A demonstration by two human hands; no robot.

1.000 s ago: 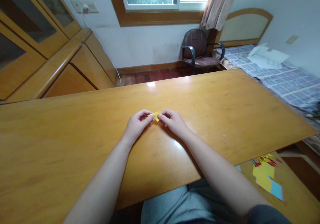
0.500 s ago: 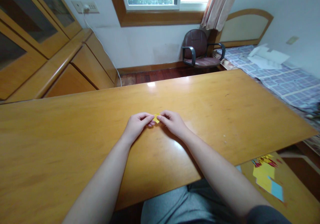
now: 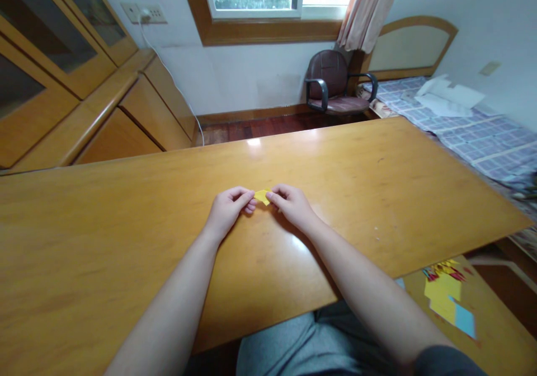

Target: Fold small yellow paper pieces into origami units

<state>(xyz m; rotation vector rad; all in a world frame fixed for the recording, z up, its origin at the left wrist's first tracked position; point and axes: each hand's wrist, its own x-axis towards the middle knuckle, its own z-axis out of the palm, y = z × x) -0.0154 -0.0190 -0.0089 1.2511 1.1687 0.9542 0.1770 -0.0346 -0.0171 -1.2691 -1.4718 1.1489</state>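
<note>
A small piece of folded yellow paper (image 3: 262, 197) is stretched between my two hands, just over the wooden table (image 3: 126, 225). My left hand (image 3: 230, 211) pinches its left end between thumb and fingers. At the right end, my right hand (image 3: 291, 203) grips it the same way, thumb on top. Its middle shows between the fingertips, with a pointed lower edge; both ends are partly covered by the fingers. The exact folded shape is too small to make out.
On a lower surface at the right lie yellow paper sheets (image 3: 442, 295), a light blue sheet (image 3: 465, 319) and several small red and yellow pieces (image 3: 444, 269). Beyond the table stand a brown armchair (image 3: 329, 79), a bed (image 3: 482, 130) and a wooden cabinet (image 3: 104, 107).
My hands have moved slightly apart, the left one a little to the left. More of the yellow paper shows between the fingertips now.
</note>
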